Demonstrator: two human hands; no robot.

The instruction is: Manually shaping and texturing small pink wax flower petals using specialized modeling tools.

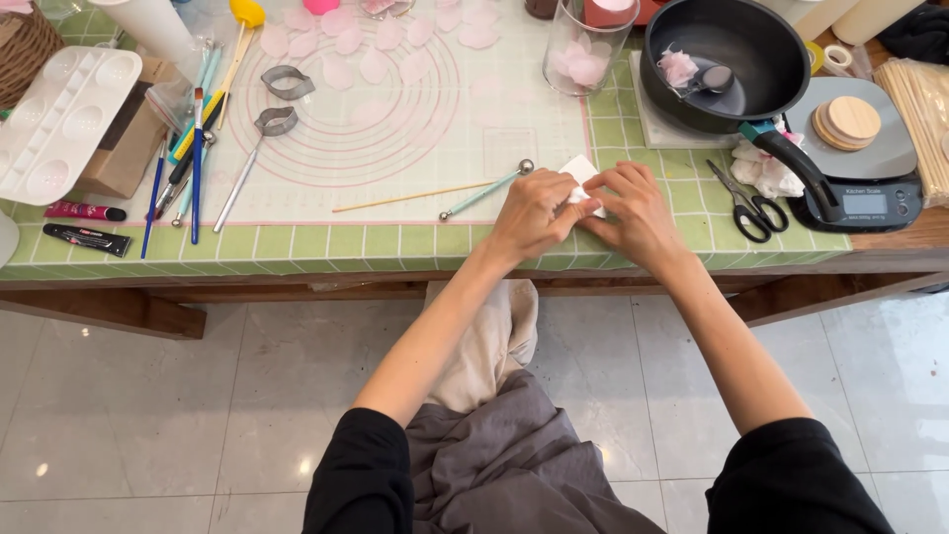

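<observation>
A person's left hand [534,213] and right hand [633,210] meet over a small white square pad [581,173] at the near edge of a green-checked tabletop [297,247], fingers curled and pressed together on the pad, which lies mostly hidden beneath them; whether anything else is pinched there cannot be told. Just left of the hands lie one teal-handled ball-tipped modelling tool [484,191] and one thin wooden skewer [410,198]. On the translucent silicone mat with pink ring markings [415,129] sit two metal petal cutters [282,99] and a scatter of pale pink petals [376,49], too faint and overlapping to count. A bundle of brushes and modelling tools [193,148] lies at the mat's left edge, its number unclear. Further left are one white plastic palette with round wells [59,119] and two paint tubes, one red [84,211] and one black [87,239]. To the right stand one clear glass holding pink petals [588,49], one dark non-stick pan [727,59] with a pink scrap and a spoon inside, one pair of black-handled scissors [746,203] and one grey kitchen scale [855,168] bearing a stack of round wooden discs [847,122]. Items along the top edge are cut off.
</observation>
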